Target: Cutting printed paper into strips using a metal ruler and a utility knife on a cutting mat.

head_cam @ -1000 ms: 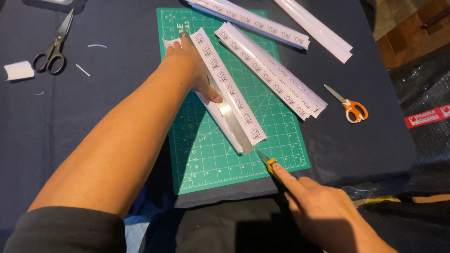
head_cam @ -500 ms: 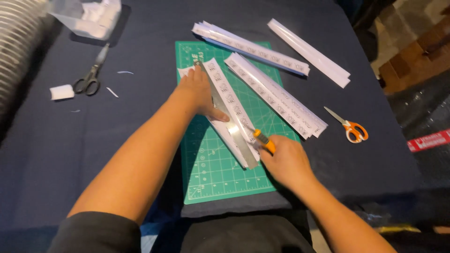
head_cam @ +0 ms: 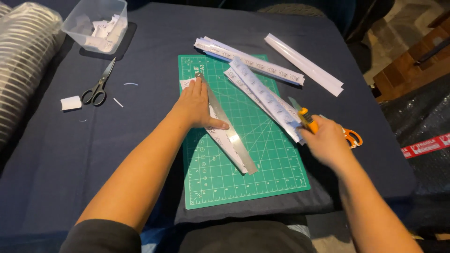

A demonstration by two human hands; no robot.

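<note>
My left hand [head_cam: 197,105] lies flat on a metal ruler [head_cam: 234,140] that runs diagonally across a green cutting mat [head_cam: 262,173]. Under the ruler is a white printed paper strip [head_cam: 220,139]. My right hand [head_cam: 326,140] grips an orange utility knife [head_cam: 304,117], blade pointing up and away, lifted off to the right of the ruler over the mat's right edge. A stack of cut printed strips [head_cam: 265,96] lies on the mat between the two hands.
More paper strips [head_cam: 248,61] and white strips [head_cam: 304,63] lie at the back. Orange-handled scissors [head_cam: 352,137] sit behind my right hand. Black scissors [head_cam: 98,86], a small white paper piece [head_cam: 71,102] and a clear plastic box of scraps [head_cam: 96,23] are at left.
My right hand drew the knife up along the ruler from the mat's near end, then lifted it off to the right. My left hand stayed on the ruler.
</note>
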